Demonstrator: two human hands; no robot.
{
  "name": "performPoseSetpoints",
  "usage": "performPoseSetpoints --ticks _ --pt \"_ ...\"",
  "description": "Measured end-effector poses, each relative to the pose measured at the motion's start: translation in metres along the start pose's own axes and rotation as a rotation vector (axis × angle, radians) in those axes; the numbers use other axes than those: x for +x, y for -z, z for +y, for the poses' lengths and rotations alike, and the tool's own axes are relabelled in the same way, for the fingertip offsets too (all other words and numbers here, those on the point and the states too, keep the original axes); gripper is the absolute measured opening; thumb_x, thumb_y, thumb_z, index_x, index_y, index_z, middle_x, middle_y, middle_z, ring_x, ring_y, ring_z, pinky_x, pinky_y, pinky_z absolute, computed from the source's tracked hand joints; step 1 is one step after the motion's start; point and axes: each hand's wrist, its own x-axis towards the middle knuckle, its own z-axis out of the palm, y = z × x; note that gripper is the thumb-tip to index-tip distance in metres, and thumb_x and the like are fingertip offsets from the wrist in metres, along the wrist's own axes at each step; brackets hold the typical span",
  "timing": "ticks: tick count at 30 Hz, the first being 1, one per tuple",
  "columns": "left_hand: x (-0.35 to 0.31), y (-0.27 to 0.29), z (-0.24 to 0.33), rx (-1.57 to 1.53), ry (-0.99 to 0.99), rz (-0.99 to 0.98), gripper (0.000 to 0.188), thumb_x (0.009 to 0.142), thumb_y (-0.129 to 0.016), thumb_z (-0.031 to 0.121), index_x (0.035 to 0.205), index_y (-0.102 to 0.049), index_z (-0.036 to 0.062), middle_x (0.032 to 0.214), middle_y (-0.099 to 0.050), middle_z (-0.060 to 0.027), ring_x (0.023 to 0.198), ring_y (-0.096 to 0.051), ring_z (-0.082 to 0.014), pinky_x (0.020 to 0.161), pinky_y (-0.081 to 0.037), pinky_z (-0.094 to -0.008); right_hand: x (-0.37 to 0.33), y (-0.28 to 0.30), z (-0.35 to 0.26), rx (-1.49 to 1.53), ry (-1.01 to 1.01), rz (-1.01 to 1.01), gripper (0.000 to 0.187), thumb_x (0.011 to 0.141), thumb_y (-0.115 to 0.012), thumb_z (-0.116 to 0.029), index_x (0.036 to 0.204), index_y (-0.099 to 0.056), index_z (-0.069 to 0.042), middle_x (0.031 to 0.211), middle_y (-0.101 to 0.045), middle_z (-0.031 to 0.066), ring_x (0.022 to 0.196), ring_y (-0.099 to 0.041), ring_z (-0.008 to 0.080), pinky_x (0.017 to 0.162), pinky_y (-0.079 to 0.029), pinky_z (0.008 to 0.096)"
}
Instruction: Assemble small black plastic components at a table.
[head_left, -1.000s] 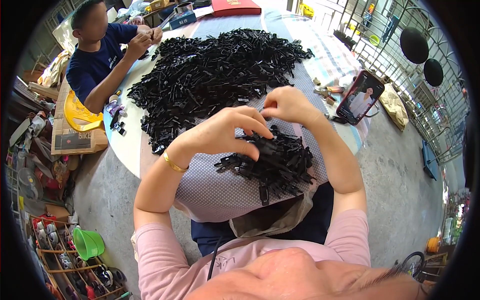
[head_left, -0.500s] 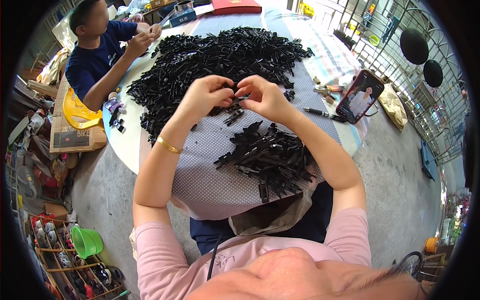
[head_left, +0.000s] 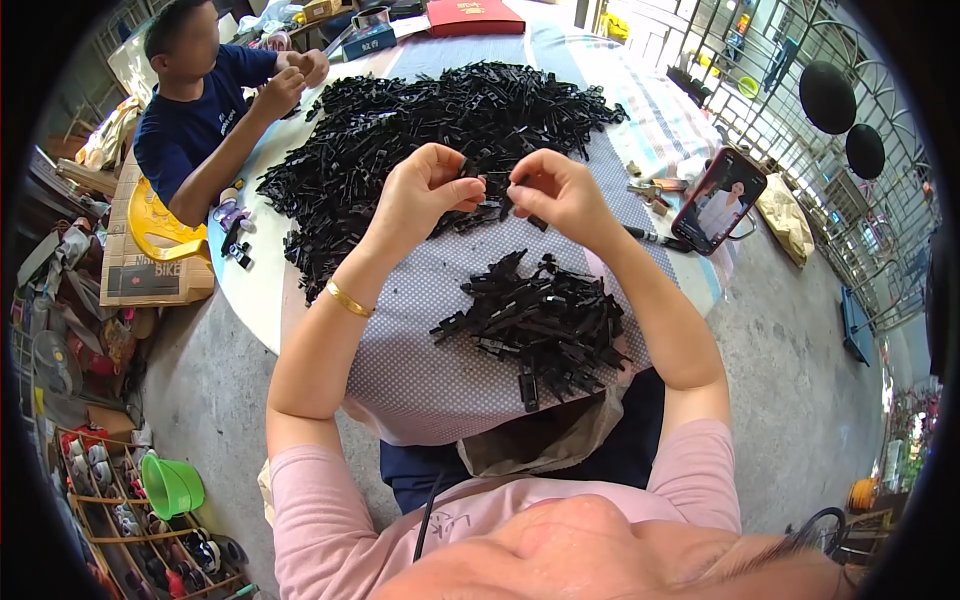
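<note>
Black parts [head_left: 430,125], probably light, stiff and best taken by their slim edges, are lying in two heaps on the surface [head_left: 400,345], while the right hand [head_left: 562,200] is pinching one and the left hand [head_left: 422,198] is curling nearby, its hold impossible to tell.

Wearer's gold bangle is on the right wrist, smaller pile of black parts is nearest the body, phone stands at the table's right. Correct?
Wrong wrist: the head view shows the gold bangle on the left wrist. The smaller pile and phone are as stated.
</note>
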Motion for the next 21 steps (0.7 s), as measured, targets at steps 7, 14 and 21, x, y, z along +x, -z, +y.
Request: performPoseSetpoints --ticks 7,14,21 --pt "-0.007 -0.019 -0.013 -0.328 0.105 0.056 0.019 0.088 -0.056 0.008 0.1 -0.057 -0.0064 0.09 -0.062 -0.0126 0.08 -0.064 -0.0209 0.074 -0.056 -0.0304 -0.005 -0.014 -0.001 0.109 0.03 0.116 0.013 0.082 -0.065 -0.008 0.089 -0.061 0.002 0.08 -0.066 0.0069 0.072 -0.062 0.0104 0.064 -0.053 0.0228" --pt "-0.009 -0.019 -0.014 -0.502 0.123 0.028 0.025 0.09 -0.054 0.016 0.099 -0.06 -0.0064 0.089 -0.064 -0.0142 0.08 -0.065 -0.023 0.075 -0.055 -0.0324 -0.005 -0.017 0.006 -0.083 0.284 0.242 0.014 0.079 -0.069 -0.01 0.081 -0.06 0.001 0.085 -0.064 0.0063 0.065 -0.058 0.0076 0.058 -0.047 0.0212" --pt "-0.013 -0.024 -0.015 -0.404 0.073 0.157 0.025 0.088 -0.057 0.015 0.099 -0.061 -0.0074 0.088 -0.064 -0.0129 0.078 -0.065 -0.0204 0.073 -0.055 -0.0283 -0.008 -0.021 0.003 0.016 0.23 0.219 0.013 0.081 -0.065 -0.008 0.086 -0.059 0.001 0.087 -0.064 0.0073 0.071 -0.061 0.0083 0.062 -0.049 0.021"
